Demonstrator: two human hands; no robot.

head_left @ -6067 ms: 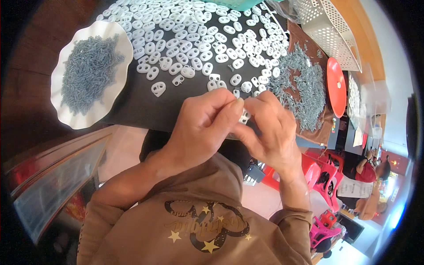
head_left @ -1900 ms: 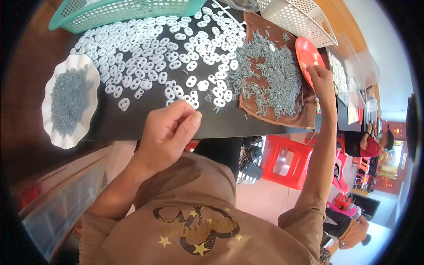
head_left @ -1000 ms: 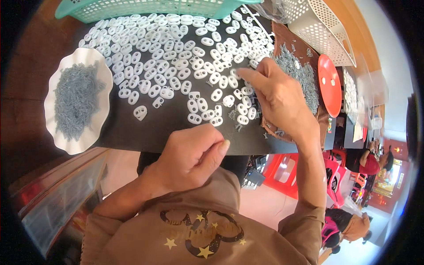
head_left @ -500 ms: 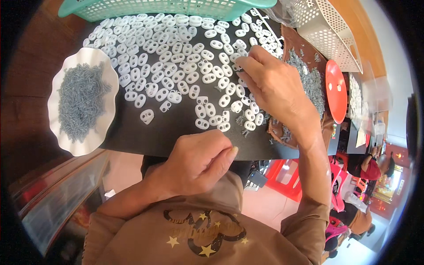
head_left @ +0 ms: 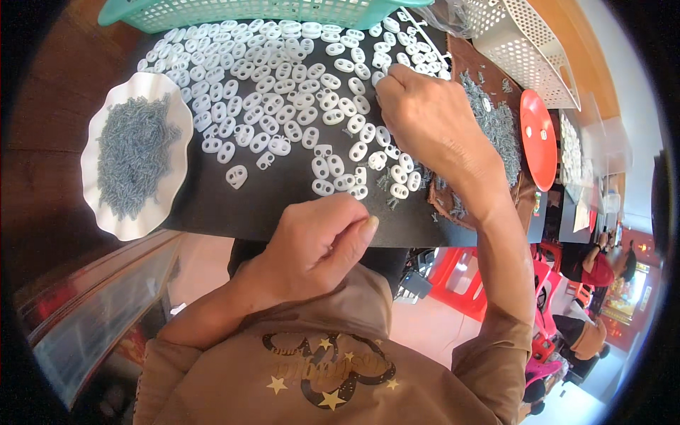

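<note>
Many white oval plastic pieces with two holes (head_left: 268, 125), which look like cord locks, lie spread over the dark table (head_left: 234, 216). Close to the front edge my left hand (head_left: 319, 237) is closed, its thumb pressed to the curled fingers; whatever it may hold is hidden. Farther right, my right hand (head_left: 428, 117) reaches over the white pieces, knuckles up and fingers curled down. Its fingertips are out of sight, so what they hold or touch does not show. Beside it, small grey spring-like pieces (head_left: 496, 127) are heaped on a brown cloth (head_left: 460, 57).
A white scalloped dish (head_left: 183, 159) of the small grey pieces stands at left. A green basket (head_left: 248, 14) spans the back, and a cream perforated basket (head_left: 524, 42) is at back right. A red plate (head_left: 540, 152) sits at right. Other people (head_left: 591, 340) are beyond.
The view has shifted slightly. My right hand has drawn a little left among the white pieces, its fingers curled further under. My left hand stays closed in about the same place.
</note>
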